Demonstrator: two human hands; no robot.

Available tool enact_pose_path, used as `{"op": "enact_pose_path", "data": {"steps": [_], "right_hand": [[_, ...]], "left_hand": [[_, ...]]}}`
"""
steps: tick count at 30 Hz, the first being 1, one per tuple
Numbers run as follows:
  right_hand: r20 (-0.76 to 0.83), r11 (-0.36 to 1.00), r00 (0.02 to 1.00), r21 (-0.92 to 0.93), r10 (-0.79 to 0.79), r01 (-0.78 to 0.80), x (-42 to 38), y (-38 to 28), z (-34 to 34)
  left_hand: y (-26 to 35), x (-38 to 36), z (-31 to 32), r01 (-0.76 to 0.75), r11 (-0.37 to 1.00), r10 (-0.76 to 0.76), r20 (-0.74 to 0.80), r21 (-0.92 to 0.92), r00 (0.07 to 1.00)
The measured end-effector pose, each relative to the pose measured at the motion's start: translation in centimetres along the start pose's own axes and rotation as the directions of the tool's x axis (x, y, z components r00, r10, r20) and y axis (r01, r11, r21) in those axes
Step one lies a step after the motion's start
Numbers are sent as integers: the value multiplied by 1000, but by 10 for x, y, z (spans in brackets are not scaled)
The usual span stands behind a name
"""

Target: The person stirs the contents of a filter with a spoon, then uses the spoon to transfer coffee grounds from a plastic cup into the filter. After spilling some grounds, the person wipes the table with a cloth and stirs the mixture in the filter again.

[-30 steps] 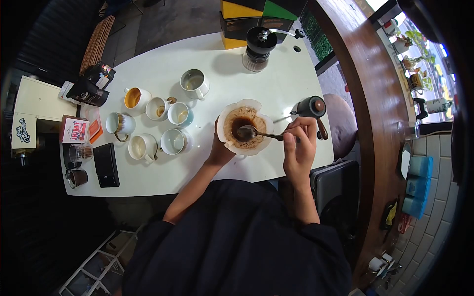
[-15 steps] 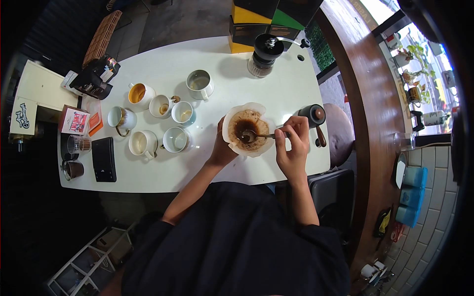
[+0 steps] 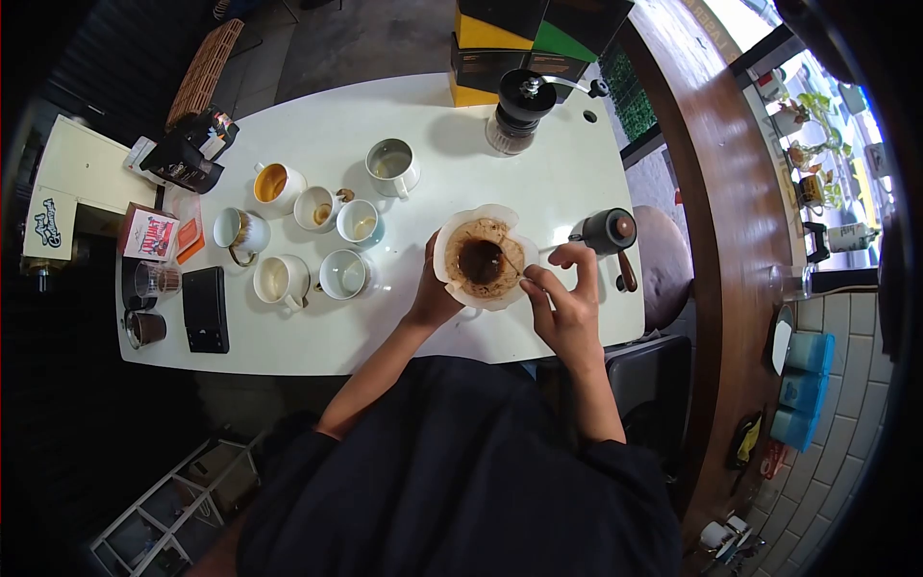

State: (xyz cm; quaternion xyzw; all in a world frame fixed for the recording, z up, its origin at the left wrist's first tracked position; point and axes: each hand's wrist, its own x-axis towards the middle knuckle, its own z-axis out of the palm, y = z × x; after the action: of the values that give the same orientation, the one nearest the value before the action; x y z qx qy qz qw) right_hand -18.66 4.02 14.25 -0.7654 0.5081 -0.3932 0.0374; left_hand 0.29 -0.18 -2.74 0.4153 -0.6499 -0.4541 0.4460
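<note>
A white paper coffee filter (image 3: 449, 242) is spread open in front of me, with dark wet coffee (image 3: 477, 262) in its middle and brown grounds up its walls. My left hand (image 3: 437, 290) is wrapped round the left side of what holds the filter; its fingers are partly hidden beneath. Thumb and finger of my right hand (image 3: 567, 310) pinch a thin spoon (image 3: 511, 264) at the filter's right side. The spoon's bowl is hard to make out against the coffee. Just beyond the right hand stands a dark kettle (image 3: 608, 231) with a wooden knob.
Several cups, among them a white mug (image 3: 392, 165), stand left of the filter on the white table (image 3: 452, 341). A hand coffee grinder (image 3: 519, 111) is at the back, near stacked boxes (image 3: 481, 67). At far left lie a black scale (image 3: 205, 310) and a black bag (image 3: 192, 159).
The spoon has swung from lying level across the coffee to a steeper angle at the filter's right wall. My right hand moved slightly down; my left hand stays in place.
</note>
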Motion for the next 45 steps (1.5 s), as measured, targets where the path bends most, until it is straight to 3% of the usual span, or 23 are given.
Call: {"op": "enact_pose_path", "data": {"steps": [5, 8, 15, 17, 21, 23, 45], "right_hand": [[34, 999, 999, 41, 8, -9, -10, -1, 5], [26, 998, 1000, 56, 15, -17, -12, -4, 6], [45, 994, 998, 98, 37, -42, -13, -8, 7], [57, 991, 996, 112, 67, -73, -13, -9, 7], [58, 984, 996, 163, 68, -76, -13, -11, 9], [57, 985, 997, 162, 51, -60, -13, -12, 10], [95, 950, 984, 261, 150, -170, -19, -20, 8]], "left_hand": [[-10, -4, 4, -55, 998, 54, -51, -22, 997], [2, -1, 1, -5, 998, 4, -9, -62, 1000], [19, 3, -1, -44, 994, 44, 3, -98, 999], [11, 1, -1, -103, 994, 103, -7, 22, 995], [24, 6, -3, -96, 995, 96, 33, -10, 995], [20, 4, -1, -31, 991, 31, -1, -127, 1000], [10, -5, -2, -13, 999, 13, -11, -35, 1000]]}}
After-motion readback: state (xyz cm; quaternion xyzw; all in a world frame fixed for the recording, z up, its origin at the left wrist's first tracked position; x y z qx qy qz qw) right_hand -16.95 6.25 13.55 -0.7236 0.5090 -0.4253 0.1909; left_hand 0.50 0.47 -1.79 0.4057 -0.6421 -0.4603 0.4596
